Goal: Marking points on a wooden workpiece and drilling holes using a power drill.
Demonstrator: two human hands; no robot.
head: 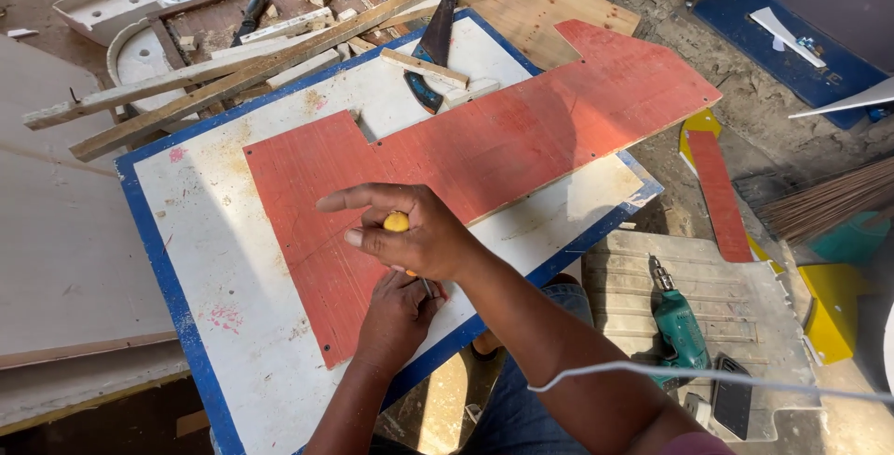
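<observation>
The right hand [410, 231] is clenched around the yellow handle of a screwdriver [398, 223], index finger stretched out toward nine o'clock, and presses down from above. The left hand [399, 311] sits just below it, toward six o'clock, fingers pinched about the thin shaft where the tip meets the red plywood panel [503, 148]. Whether a screw sits under the tip cannot be told; the fingers hide it.

The red panel lies flat on a white board with a blue edge [214, 259], which serves as the bench top. The work point is near the panel's six o'clock edge.

To do this well, I judge the tool should stand upright, the palm bearing straight down the shaft so the tip does not skid across the red face. The steadying fingers are best kept low yet beside the tip, not under it.

Toward twelve o'clock lie a handsaw [434, 40] and loose timber battens [233, 73]. At four o'clock, well apart, a green power drill [678, 329] rests on a pale sheet. A white cord [708, 376] crosses the right forearm.
</observation>
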